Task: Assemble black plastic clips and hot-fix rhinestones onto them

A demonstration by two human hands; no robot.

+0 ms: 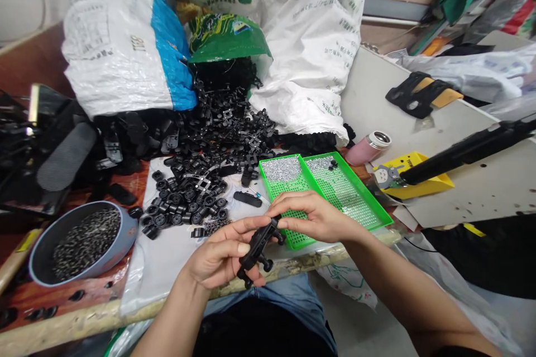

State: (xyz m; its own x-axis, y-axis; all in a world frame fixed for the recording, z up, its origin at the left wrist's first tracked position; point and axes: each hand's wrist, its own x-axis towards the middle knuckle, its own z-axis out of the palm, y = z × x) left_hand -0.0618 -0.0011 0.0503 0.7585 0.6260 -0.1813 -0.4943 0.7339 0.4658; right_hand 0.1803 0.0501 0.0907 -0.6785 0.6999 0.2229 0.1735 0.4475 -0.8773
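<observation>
My left hand (221,254) is closed around a black plastic assembly (256,246), a narrow body with several round-ended knobs jutting from its lower side. It is held tilted over the table's front edge. My right hand (312,216) pinches the upper end of the same assembly with thumb and fingertips; whether a small piece sits between them is hidden. Just beyond the hands, a green perforated tray (288,239) holds small silvery pieces (280,169) in its far left part. Left of it lie a flat black strip (247,198) and a heap of black wheels (195,203).
A blue bowl (125,234) of small metal pieces stands at left. Behind are a pile of black linkage parts (226,122), a white-and-blue sack (125,50) and a white sack (310,39). A pink flask (364,149) and a yellow box (427,181) stand at right.
</observation>
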